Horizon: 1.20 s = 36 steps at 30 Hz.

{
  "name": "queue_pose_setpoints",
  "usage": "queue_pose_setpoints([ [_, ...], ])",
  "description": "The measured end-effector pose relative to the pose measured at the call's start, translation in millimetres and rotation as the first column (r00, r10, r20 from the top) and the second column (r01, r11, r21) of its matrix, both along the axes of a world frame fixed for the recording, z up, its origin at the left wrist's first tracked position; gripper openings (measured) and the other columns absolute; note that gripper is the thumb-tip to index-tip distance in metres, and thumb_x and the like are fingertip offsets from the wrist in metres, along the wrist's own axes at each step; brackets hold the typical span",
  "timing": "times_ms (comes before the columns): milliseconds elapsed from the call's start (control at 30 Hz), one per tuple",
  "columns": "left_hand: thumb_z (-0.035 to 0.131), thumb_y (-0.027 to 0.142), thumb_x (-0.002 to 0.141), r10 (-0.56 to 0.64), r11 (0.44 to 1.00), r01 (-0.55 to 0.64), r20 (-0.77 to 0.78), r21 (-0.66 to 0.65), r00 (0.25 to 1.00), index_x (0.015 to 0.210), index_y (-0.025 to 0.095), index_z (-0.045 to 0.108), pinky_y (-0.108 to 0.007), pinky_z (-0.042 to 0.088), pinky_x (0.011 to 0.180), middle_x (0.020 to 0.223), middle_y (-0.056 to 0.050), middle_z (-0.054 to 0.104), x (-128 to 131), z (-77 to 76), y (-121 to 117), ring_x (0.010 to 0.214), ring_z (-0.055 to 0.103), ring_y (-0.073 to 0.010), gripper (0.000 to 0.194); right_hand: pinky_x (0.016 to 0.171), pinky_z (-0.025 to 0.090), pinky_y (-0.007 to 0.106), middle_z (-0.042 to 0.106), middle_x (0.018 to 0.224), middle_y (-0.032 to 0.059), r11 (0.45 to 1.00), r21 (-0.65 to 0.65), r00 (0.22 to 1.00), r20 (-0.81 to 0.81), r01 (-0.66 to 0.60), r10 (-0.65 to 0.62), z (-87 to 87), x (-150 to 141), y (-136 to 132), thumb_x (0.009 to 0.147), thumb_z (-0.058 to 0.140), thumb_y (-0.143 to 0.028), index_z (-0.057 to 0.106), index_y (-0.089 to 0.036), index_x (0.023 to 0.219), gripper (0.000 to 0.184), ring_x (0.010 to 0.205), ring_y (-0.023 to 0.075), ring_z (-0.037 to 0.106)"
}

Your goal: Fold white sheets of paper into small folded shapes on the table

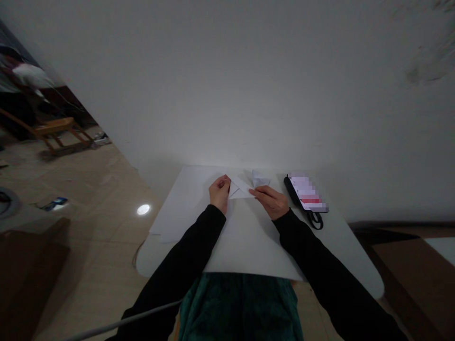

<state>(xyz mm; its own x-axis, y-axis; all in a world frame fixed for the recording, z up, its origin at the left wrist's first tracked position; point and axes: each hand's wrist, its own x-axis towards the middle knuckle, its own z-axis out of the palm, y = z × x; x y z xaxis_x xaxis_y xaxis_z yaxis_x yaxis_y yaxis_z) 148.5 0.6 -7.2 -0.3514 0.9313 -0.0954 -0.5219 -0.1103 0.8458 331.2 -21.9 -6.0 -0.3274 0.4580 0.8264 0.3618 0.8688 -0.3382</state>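
Note:
Between my two hands is a folded piece of white paper (241,190), with slanting creases and a pointed flap. My left hand (220,192) pinches its left edge, fingers curled in. At the paper's right end, my right hand (272,200) grips it between thumb and fingers. Just behind my right hand stands another small folded paper shape (260,178) on the white table (256,255). Flat white sheets (188,199) lie on the table under and to the left of my left hand.
A phone (307,192) with a lit screen and a black strap (315,220) lies at the table's right. The wall (227,94) rises directly behind the table. A wooden chair (55,125) and a person in dark and white clothing are far left. A grey cable (142,316) crosses my left sleeve.

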Motion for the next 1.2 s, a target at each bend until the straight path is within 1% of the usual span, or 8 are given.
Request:
queue_pose_setpoints([
  [167, 0.075, 0.020, 0.068, -0.189, 0.976, 0.191, 0.036, -0.105, 0.981, 0.078, 0.013, 0.068, -0.023, 0.047, 0.064, 0.074, -0.002, 0.069, -8.7, 6.0, 2.3, 0.065, 0.061, -0.0108, 0.014, 0.070, 0.056, 0.024, 0.067, 0.091, 0.0030, 0.997, -0.072, 1.000, 0.017, 0.001, 0.000, -0.6, 4.7, 2.2, 0.093, 0.049, -0.023, 0.070, -0.030, 0.108, 0.027, 0.080, 0.0141, 0.066],
  [267, 0.072, 0.019, 0.070, -0.217, 0.966, 0.219, 0.030, -0.137, 0.976, 0.075, 0.015, 0.068, -0.021, 0.044, 0.061, 0.072, -0.001, 0.067, -10.8, 10.0, 2.1, 0.063, 0.058, -0.0092, 0.009, 0.070, 0.056, 0.024, 0.067, 0.091, 0.0033, 0.993, -0.121, 1.000, 0.016, -0.012, 0.014, 0.7, 6.3, 2.4, 0.093, 0.048, -0.024, 0.071, -0.029, 0.106, 0.027, 0.081, 0.0144, 0.066],
  [400, 0.072, 0.020, 0.070, -0.261, 0.959, 0.259, 0.004, -0.116, 0.965, 0.073, 0.014, 0.067, -0.018, 0.042, 0.058, 0.072, 0.000, 0.065, -12.9, 14.7, 2.9, 0.064, 0.056, -0.0079, 0.008, 0.069, 0.055, 0.023, 0.067, 0.090, 0.0043, 1.000, -0.024, 1.000, 0.005, -0.004, 0.004, 3.9, 6.3, 0.4, 0.092, 0.050, -0.021, 0.072, -0.026, 0.104, 0.025, 0.081, 0.0140, 0.066],
  [567, 0.076, 0.025, 0.069, -0.418, 0.904, 0.417, 0.014, -0.098, 0.908, 0.091, 0.014, 0.070, -0.016, 0.043, 0.056, 0.078, -0.001, 0.065, -22.8, 18.5, 10.0, 0.067, 0.057, -0.0078, 0.026, 0.069, 0.056, 0.023, 0.068, 0.091, 0.0047, 1.000, -0.027, 1.000, -0.016, -0.006, 0.005, 10.6, 5.9, -3.8, 0.092, 0.050, -0.020, 0.072, -0.026, 0.103, 0.025, 0.080, 0.0136, 0.066],
  [733, 0.073, 0.019, 0.071, -0.521, 0.833, 0.535, 0.124, -0.140, 0.845, 0.096, 0.012, 0.069, -0.016, 0.041, 0.047, 0.060, 0.002, 0.057, -32.5, 19.5, 14.1, 0.050, 0.050, -0.0057, 0.026, 0.066, 0.057, 0.022, 0.068, 0.088, 0.0039, 0.990, -0.074, 0.992, -0.051, -0.122, 0.118, 20.0, 3.6, -7.1, 0.092, 0.050, -0.020, 0.073, -0.025, 0.099, 0.025, 0.076, 0.0120, 0.066],
  [900, 0.065, 0.005, 0.071, -0.565, 0.793, 0.589, 0.174, -0.155, 0.807, 0.080, 0.009, 0.067, -0.013, 0.042, 0.045, 0.056, 0.003, 0.055, -41.5, 26.5, 10.3, 0.045, 0.047, -0.0028, 0.011, 0.063, 0.057, 0.024, 0.069, 0.087, 0.0034, 0.983, -0.112, 0.980, -0.149, -0.147, 0.130, 23.7, 4.3, -6.8, 0.090, 0.052, -0.018, 0.073, -0.025, 0.099, 0.023, 0.066, 0.0106, 0.065],
  [1100, 0.057, 0.000, 0.067, -0.542, 0.831, 0.552, 0.120, -0.074, 0.832, 0.098, 0.009, 0.067, -0.011, 0.041, 0.045, 0.057, 0.004, 0.052, -41.3, 40.1, 1.9, 0.045, 0.047, -0.0013, 0.033, 0.061, 0.057, 0.028, 0.071, 0.080, 0.0015, 0.964, -0.241, 0.973, -0.221, -0.114, 0.060, 22.1, 7.3, -1.9, 0.088, 0.056, -0.023, 0.073, -0.025, 0.096, 0.019, 0.063, 0.0125, 0.066],
  [1200, 0.057, 0.004, 0.067, -0.565, 0.819, 0.572, 0.115, -0.042, 0.817, 0.090, 0.005, 0.067, -0.011, 0.036, 0.042, 0.051, 0.005, 0.045, -38.6, 42.9, -0.9, 0.042, 0.041, -0.0012, 0.026, 0.061, 0.057, 0.030, 0.072, 0.074, 0.0010, 0.944, -0.322, 0.959, -0.281, -0.068, -0.027, 20.0, 5.8, 0.0, 0.087, 0.058, -0.026, 0.073, -0.023, 0.092, 0.017, 0.060, 0.0136, 0.067],
])
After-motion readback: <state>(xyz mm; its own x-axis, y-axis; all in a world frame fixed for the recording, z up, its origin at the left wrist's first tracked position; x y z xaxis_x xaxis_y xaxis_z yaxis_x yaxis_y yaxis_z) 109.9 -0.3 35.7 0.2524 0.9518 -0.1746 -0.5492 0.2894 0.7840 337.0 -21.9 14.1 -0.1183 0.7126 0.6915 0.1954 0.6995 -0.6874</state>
